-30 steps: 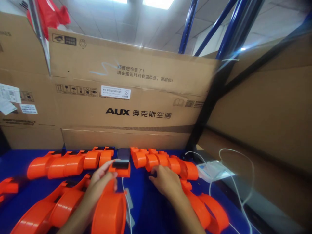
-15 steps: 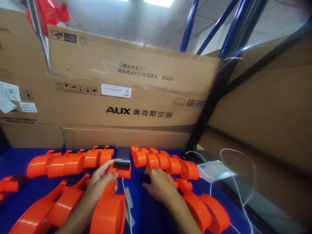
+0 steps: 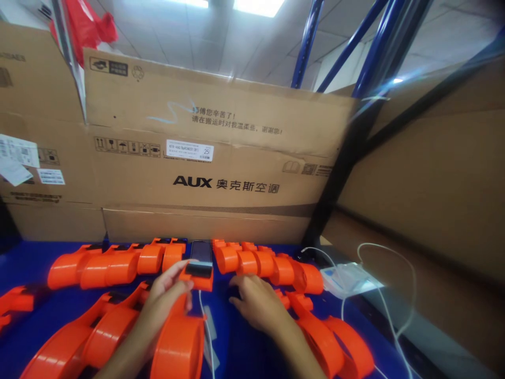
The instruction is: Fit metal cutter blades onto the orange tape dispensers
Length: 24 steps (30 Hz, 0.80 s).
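Left hand [image 3: 165,300] closed around the neck of an orange tape dispenser [image 3: 179,337], thumb and fingers pinched just behind its black-topped head [image 3: 198,275]; dispenser held at near centre above the blue table [image 3: 240,347], round body toward the viewer, head pointing far. Right hand [image 3: 256,302] resting palm down on the table just right of that head, fingers curled loosely, grasping nothing visible. More orange dispensers lined up: a far-left row [image 3: 114,263], a far-right row [image 3: 268,266], a near-left pair [image 3: 79,342], and a near-right pair [image 3: 335,342] touching the right wrist. Dark phone [image 3: 200,251] lying between the two far rows. White cable [image 3: 386,295] and clear packet [image 3: 347,276] at right. AUX cardboard box [image 3: 205,158] standing behind.
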### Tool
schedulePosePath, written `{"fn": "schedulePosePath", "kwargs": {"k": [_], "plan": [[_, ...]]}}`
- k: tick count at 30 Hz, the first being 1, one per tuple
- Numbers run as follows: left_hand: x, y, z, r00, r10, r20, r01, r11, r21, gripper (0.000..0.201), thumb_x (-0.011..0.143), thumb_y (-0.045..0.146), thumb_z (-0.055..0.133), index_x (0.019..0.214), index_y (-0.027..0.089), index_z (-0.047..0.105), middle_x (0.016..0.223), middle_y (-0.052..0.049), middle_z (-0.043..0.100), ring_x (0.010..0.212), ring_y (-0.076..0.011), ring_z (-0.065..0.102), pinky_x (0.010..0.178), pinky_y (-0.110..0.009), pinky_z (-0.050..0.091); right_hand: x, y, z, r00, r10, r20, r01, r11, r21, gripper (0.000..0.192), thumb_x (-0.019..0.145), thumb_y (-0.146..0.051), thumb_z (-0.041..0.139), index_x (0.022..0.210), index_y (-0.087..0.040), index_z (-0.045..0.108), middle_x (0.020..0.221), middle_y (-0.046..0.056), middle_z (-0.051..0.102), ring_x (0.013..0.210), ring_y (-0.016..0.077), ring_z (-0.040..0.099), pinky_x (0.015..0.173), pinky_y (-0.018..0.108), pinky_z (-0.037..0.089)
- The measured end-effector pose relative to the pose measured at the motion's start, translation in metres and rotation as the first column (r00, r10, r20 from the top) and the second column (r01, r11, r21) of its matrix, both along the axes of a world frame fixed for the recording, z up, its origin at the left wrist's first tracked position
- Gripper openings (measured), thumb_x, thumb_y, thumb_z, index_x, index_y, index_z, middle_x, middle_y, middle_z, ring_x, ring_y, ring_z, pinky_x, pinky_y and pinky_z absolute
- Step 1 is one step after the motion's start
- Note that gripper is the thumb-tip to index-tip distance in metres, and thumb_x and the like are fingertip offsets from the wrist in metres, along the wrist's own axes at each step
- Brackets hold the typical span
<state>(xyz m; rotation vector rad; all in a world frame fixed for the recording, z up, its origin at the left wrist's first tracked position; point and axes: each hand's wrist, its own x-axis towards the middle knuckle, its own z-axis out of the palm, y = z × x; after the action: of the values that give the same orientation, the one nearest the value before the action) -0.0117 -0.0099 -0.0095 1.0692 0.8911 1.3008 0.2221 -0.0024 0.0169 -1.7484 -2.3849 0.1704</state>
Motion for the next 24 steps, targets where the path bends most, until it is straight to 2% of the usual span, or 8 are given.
{"fn": "schedulePosePath", "kwargs": {"k": [4, 7, 10, 13, 18, 20, 22, 24], "plan": [[0.002, -0.004, 0.003, 1.0, 0.012, -0.005, -0.012, 1.0, -0.007, 0.058, 0.075, 0.037, 0.075, 0.126, 0.012, 0.062, 0.046, 0.002, 0.061, 0.041, -0.0136, 0.054, 0.045, -0.023, 0.041, -0.001, -0.003, 0.007, 0.991, 0.084, -0.104, -0.082, 0.996, 0.025, 0.024, 0.088, -0.027, 0.064, 0.11, -0.029, 0.075, 0.093, 0.004, 0.076, 0.088, 0.0221, 0.07, 0.073, 0.027, 0.048], [0.005, -0.011, 0.007, 0.998, 0.06, 0.015, -0.06, 0.998, -0.005, 0.056, 0.076, 0.036, 0.076, 0.127, 0.016, 0.062, 0.056, 0.002, 0.064, 0.046, -0.0124, 0.055, 0.048, -0.023, 0.043, -0.004, -0.005, 0.011, 0.922, 0.174, -0.345, -0.148, 0.984, 0.102, 0.028, 0.095, -0.028, 0.057, 0.117, -0.027, 0.074, 0.085, 0.003, 0.077, 0.074, 0.0196, 0.068, 0.069, 0.028, 0.05], [0.009, -0.016, 0.011, 0.996, 0.08, 0.032, -0.08, 0.996, 0.026, 0.05, 0.077, 0.033, 0.078, 0.122, 0.019, 0.062, 0.071, 0.001, 0.068, 0.05, -0.0107, 0.055, 0.05, -0.022, 0.045, -0.01, -0.008, 0.011, 0.778, 0.251, -0.576, -0.155, 0.965, 0.212, 0.03, 0.094, -0.032, 0.061, 0.12, -0.024, 0.073, 0.081, 0.003, 0.077, 0.065, 0.0174, 0.065, 0.064, 0.029, 0.054], [0.012, -0.02, 0.014, 0.997, 0.077, 0.022, -0.079, 0.994, 0.077, 0.044, 0.076, 0.031, 0.079, 0.116, 0.021, 0.062, 0.078, 0.001, 0.068, 0.052, -0.0098, 0.055, 0.05, -0.021, 0.047, -0.017, -0.012, 0.007, 0.6, 0.302, -0.74, -0.126, 0.95, 0.285, 0.026, 0.091, -0.034, 0.066, 0.114, -0.023, 0.075, 0.087, 0.005, 0.077, 0.067, 0.0172, 0.067, 0.063, 0.029, 0.057], [0.014, -0.021, 0.017, 0.997, 0.066, -0.038, -0.06, 0.99, 0.125, 0.034, 0.079, 0.031, 0.078, 0.108, 0.021, 0.063, 0.081, 0.002, 0.065, 0.052, -0.0085, 0.055, 0.049, -0.02, 0.047, -0.03, -0.013, -0.001, 0.303, 0.272, -0.914, -0.048, 0.962, 0.27, 0.02, 0.093, -0.034, 0.065, 0.109, -0.022, 0.065, 0.084, 0.004, 0.072, 0.066, 0.0167, 0.069, 0.063, 0.029, 0.059], [0.015, -0.021, 0.017, 0.997, 0.057, -0.045, -0.05, 0.989, 0.138, 0.031, 0.08, 0.031, 0.077, 0.107, 0.022, 0.063, 0.08, 0.003, 0.064, 0.051, -0.0076, 0.053, 0.048, -0.019, 0.047, -0.036, -0.013, -0.004, 0.182, 0.266, -0.947, -0.041, 0.964, 0.263, 0.027, 0.092, -0.034, 0.068, 0.115, -0.025, 0.057, 0.081, 0.002, 0.072, 0.068, 0.0172, 0.07, 0.067, 0.031, 0.06], [0.016, -0.021, 0.016, 0.998, 0.051, -0.036, -0.045, 0.988, 0.148, 0.03, 0.081, 0.03, 0.076, 0.107, 0.022, 0.063, 0.083, 0.002, 0.064, 0.052, -0.0075, 0.053, 0.048, -0.019, 0.047, -0.04, -0.013, -0.006, 0.124, 0.256, -0.959, -0.056, 0.966, 0.251, 0.034, 0.09, -0.035, 0.07, 0.119, -0.025, 0.055, 0.086, 0.004, 0.073, 0.071, 0.0184, 0.072, 0.07, 0.032, 0.061], [0.016, -0.023, 0.016, 0.998, 0.056, -0.022, -0.052, 0.987, 0.155, 0.03, 0.081, 0.03, 0.076, 0.107, 0.022, 0.064, 0.086, 0.001, 0.065, 0.053, -0.0077, 0.053, 0.048, -0.019, 0.047, -0.042, -0.014, -0.008, 0.14, 0.248, -0.959, -0.063, 0.968, 0.242, 0.033, 0.089, -0.036, 0.072, 0.117, -0.022, 0.062, 0.09, 0.007, 0.075, 0.075, 0.0201, 0.073, 0.071, 0.033, 0.062]]}}
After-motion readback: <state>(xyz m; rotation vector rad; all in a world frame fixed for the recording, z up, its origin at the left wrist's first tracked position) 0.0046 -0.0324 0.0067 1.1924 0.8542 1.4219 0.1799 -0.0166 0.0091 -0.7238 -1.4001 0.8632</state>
